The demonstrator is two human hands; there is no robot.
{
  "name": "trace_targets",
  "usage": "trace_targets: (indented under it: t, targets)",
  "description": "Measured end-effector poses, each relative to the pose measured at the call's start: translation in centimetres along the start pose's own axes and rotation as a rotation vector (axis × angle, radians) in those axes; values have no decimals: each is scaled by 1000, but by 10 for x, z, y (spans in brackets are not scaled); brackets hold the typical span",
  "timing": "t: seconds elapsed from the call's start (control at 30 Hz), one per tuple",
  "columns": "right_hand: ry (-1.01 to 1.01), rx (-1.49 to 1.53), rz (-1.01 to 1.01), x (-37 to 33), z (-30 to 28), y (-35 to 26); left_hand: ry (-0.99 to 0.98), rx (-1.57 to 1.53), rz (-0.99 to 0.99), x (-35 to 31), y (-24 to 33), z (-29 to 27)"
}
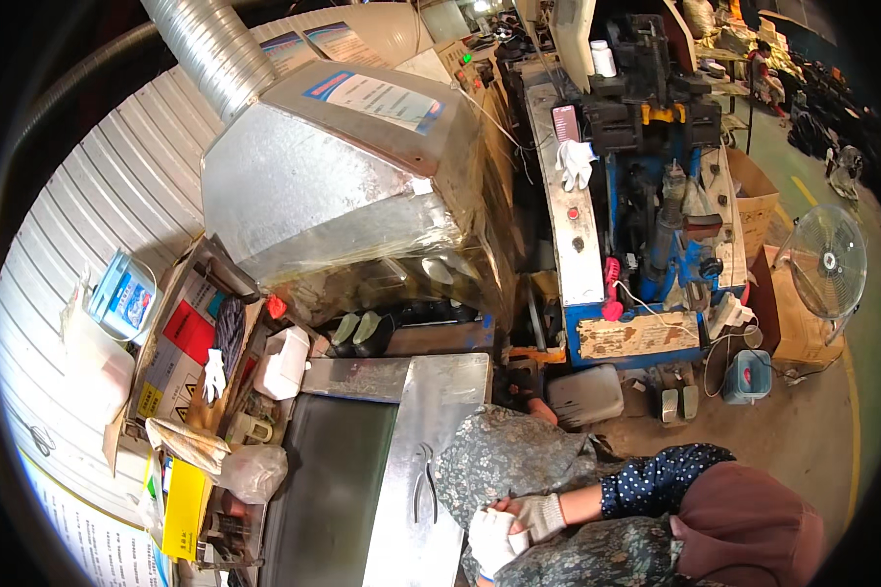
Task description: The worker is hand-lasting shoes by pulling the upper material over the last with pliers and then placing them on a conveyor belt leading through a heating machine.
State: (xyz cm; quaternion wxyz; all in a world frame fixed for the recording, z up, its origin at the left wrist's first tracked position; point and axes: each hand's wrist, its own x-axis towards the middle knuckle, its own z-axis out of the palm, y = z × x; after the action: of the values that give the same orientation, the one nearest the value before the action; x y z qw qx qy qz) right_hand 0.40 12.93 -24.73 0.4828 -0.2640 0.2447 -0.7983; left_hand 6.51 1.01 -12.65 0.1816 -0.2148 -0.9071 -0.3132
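Note:
My right hand point(540, 516), in a white knit glove with bare fingertips, rests in my lap against my left hand point(492, 544), which wears a similar glove. The fingers of both are curled together; whatever may lie between them is hidden. Under them is dark floral cloth point(519, 455) over my legs. A polka-dot sleeve point(656, 481) covers my right arm. Nearest to my hands, a pair of pliers point(425, 481) lies on the bare metal table edge point(387, 533), touched by neither hand. Beside that metal strip runs a dark conveyor belt point(333, 489).
A large metal hood point(333, 176) stands over dark shoes point(372, 333) at the belt's far end. A cluttered shelf with a yellow box point(186, 509) is on the left. Beyond my legs are a grey bin point(585, 395), a blue machine point(646, 264) and a standing fan point(828, 261).

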Motion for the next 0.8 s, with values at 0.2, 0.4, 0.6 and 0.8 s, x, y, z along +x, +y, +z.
trace_targets:
  t: [0.2,0.4,0.6,0.8]
  targets:
    - [-179,-640,-38,10,33,-40,221,-6,-123,-35,-28,29]
    - [-38,-469,-120,11,11,-14,515,-82,51,-24,-16,36]
    - [-177,222,78,1,39,-53,452,21,92,-5,-1,24]
    - [-185,-197,0,0,13,-27,317,202,51,3,13,17]
